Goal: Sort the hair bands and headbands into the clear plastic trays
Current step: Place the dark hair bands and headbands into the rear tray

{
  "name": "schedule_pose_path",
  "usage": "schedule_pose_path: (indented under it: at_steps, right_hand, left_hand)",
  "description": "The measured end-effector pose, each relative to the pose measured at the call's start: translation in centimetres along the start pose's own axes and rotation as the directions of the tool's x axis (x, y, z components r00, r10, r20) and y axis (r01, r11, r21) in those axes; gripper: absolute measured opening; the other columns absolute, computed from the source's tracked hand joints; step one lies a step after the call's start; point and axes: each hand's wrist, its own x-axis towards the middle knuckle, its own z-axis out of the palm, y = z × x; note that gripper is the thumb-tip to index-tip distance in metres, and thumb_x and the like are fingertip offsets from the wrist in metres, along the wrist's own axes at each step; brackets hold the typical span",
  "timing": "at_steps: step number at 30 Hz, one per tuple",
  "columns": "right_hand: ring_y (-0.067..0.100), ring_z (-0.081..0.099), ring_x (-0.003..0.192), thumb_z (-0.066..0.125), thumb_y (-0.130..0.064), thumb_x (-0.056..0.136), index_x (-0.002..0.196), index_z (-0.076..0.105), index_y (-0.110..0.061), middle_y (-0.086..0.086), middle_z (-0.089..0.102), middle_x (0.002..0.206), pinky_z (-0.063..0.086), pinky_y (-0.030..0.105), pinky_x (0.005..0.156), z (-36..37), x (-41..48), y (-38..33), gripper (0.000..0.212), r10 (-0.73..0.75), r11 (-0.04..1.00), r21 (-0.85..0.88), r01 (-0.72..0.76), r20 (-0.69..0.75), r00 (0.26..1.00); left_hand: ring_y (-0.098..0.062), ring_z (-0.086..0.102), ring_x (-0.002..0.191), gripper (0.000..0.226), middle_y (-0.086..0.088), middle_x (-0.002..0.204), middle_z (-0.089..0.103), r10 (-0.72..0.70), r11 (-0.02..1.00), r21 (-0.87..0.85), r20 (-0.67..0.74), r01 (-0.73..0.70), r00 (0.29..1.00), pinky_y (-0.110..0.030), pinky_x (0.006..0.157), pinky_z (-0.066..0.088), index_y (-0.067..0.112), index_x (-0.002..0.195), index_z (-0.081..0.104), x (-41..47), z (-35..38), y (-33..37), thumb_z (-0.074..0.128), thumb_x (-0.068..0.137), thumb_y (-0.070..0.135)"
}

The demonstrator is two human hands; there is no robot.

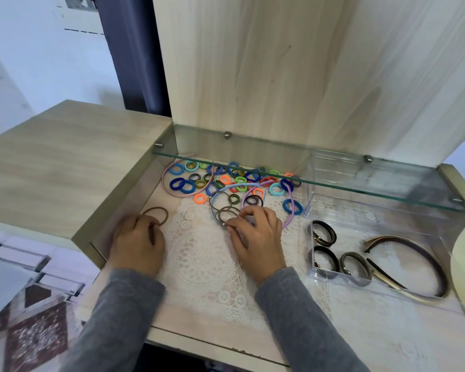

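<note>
Your hands work brown hair bands on the lace mat, with a part-filled tray to your right.

Nearest you, your left hand curls round a thin brown band at the left edge of the lace mat on the worktop, and your right hand pinches a bunch of brown loops with its fingertips. To the right, the near clear tray holds three dark coiled bands and a dark and a gold headband. Beyond your hands, the coloured hair bands lie in a loose pile, with a pink headband and a lilac headband among them. The glass shelf covers the back of the pile and the far clear tray. Reflections in the glass keep you from making out what is in the far tray.
</note>
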Motion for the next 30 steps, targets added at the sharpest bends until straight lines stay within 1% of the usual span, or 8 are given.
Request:
schedule_pose_path:
  at_steps: [6, 10, 13, 16, 19, 23, 28, 30]
  right_hand:
    - [0.021, 0.047, 0.106, 0.068, -0.031, 0.083, 0.089, 0.073, -0.031, -0.002, 0.058, 0.106, 0.035, 0.036, 0.087, -0.3, -0.5, -0.9, 0.008, -0.214, 0.975, 0.089, 0.204, 0.111, 0.971]
    - [0.021, 0.047, 0.106, 0.067, -0.033, 0.083, 0.089, 0.074, -0.034, -0.003, 0.057, 0.105, 0.037, 0.039, 0.086, -0.3, -0.7, -0.9, 0.009, -0.232, 0.971, 0.106, 0.216, 0.182, 0.956]
    - [0.02, 0.045, 0.107, 0.064, -0.035, 0.083, 0.091, 0.074, -0.034, -0.004, 0.057, 0.107, 0.036, 0.038, 0.088, -0.5, -0.8, -1.0, 0.013, -0.221, 0.974, 0.095, 0.204, 0.235, 0.947]
    - [0.018, 0.045, 0.107, 0.063, -0.035, 0.082, 0.097, 0.072, -0.033, -0.005, 0.057, 0.108, 0.037, 0.037, 0.088, -0.7, -0.4, -0.9, 0.018, -0.13, 0.991, 0.043, 0.124, 0.216, 0.968]
    - [0.019, 0.045, 0.103, 0.062, -0.031, 0.082, 0.097, 0.072, -0.027, -0.002, 0.057, 0.107, 0.04, 0.037, 0.084, -0.8, 0.5, -0.3, 0.019, 0.042, 0.995, -0.094, -0.032, 0.105, 0.994]
    - [0.024, 0.045, 0.097, 0.068, -0.025, 0.079, 0.096, 0.071, -0.022, 0.003, 0.055, 0.104, 0.044, 0.042, 0.081, -0.9, 1.6, 0.6, 0.018, 0.216, 0.962, -0.174, -0.209, 0.025, 0.976]
    - [0.029, 0.046, 0.092, 0.069, -0.024, 0.076, 0.081, 0.072, -0.017, 0.007, 0.055, 0.096, 0.042, 0.041, 0.076, -1.0, 2.4, 1.0, 0.009, 0.23, 0.922, -0.333, -0.195, 0.068, 0.971]
    - [0.028, 0.045, 0.092, 0.067, -0.026, 0.077, 0.081, 0.071, -0.017, 0.006, 0.054, 0.095, 0.04, 0.041, 0.078, -1.1, 2.7, 0.9, 0.011, 0.244, 0.908, -0.372, -0.194, 0.092, 0.965]
  left_hand:
    - [-0.031, 0.059, 0.088, 0.021, -0.002, 0.096, 0.065, 0.137, 0.99, -0.043, 0.024, -0.136, 0.99, -0.038, 0.071, 0.052, 0.016, 0.092, 0.072, -0.1, 0.2, -0.6, 0.054, 0.085, 0.022]
    - [-0.027, 0.059, 0.088, 0.037, -0.001, 0.098, 0.067, 0.278, 0.96, -0.063, 0.073, -0.273, 0.958, -0.039, 0.074, 0.053, 0.015, 0.098, 0.071, -0.3, 0.2, -0.6, 0.041, 0.083, 0.03]
    - [-0.029, 0.059, 0.093, 0.028, -0.005, 0.106, 0.064, 0.24, 0.968, -0.085, 0.037, -0.236, 0.97, -0.04, 0.076, 0.053, 0.01, 0.104, 0.068, -0.2, 0.2, -0.5, 0.052, 0.082, 0.018]
    - [-0.031, 0.058, 0.095, 0.028, -0.01, 0.104, 0.062, 0.131, 0.985, -0.114, 0.001, -0.13, 0.991, -0.043, 0.082, 0.051, 0.006, 0.103, 0.067, 0.0, 0.3, -0.6, 0.063, 0.076, 0.001]
    - [-0.032, 0.058, 0.091, 0.018, -0.009, 0.097, 0.062, 0.095, 0.99, -0.101, -0.01, -0.096, 0.995, -0.043, 0.08, 0.052, 0.005, 0.092, 0.069, 0.1, 0.5, -0.9, 0.066, 0.075, 0.001]
    - [-0.031, 0.058, 0.09, 0.009, -0.004, 0.093, 0.061, 0.072, 0.991, -0.111, -0.003, -0.072, 0.997, -0.04, 0.08, 0.051, 0.009, 0.082, 0.071, 0.1, 0.4, -0.8, 0.067, 0.075, 0.005]
    - [-0.03, 0.057, 0.089, 0.007, -0.003, 0.089, 0.06, 0.079, 0.987, -0.137, -0.041, -0.084, 0.996, -0.036, 0.078, 0.048, 0.011, 0.079, 0.069, 0.1, 0.6, -0.9, 0.07, 0.074, 0.006]
    - [-0.031, 0.057, 0.089, 0.006, -0.004, 0.089, 0.06, 0.095, 0.987, -0.128, -0.041, -0.099, 0.995, -0.037, 0.078, 0.049, 0.011, 0.078, 0.068, 0.2, 0.8, -1.1, 0.07, 0.074, 0.006]
